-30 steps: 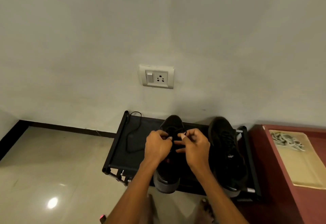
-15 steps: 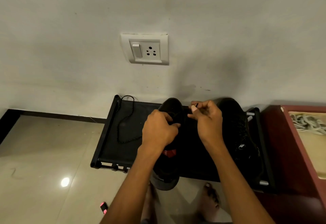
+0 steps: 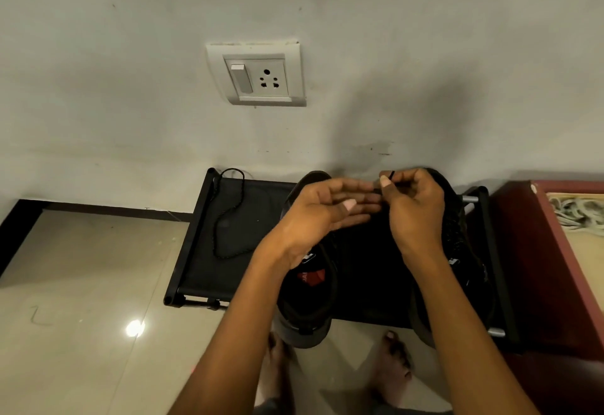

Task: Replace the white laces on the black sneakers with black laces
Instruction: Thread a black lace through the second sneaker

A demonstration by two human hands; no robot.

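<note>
Against the grey wall, a low black rack (image 3: 202,244) carries both sneakers. My right hand (image 3: 415,208) pinches the black lace (image 3: 391,174) end at its fingertips; my left hand (image 3: 323,215) is flat, fingers straight, touching them. The left sneaker (image 3: 310,303) lies directly below the pinch, lengthwise toe to wall, heel towards me, nearer my left hand.

I see a white wall socket (image 3: 256,72) with its switch on the grey wall (image 3: 425,39), well above the hands. A black rack (image 3: 192,244) stands against that wall beneath the hands. Left of them is glossy tiled floor (image 3: 81,284) with a black skirting strip (image 3: 98,208). To their right stands a dark red cabinet (image 3: 542,251).
</note>
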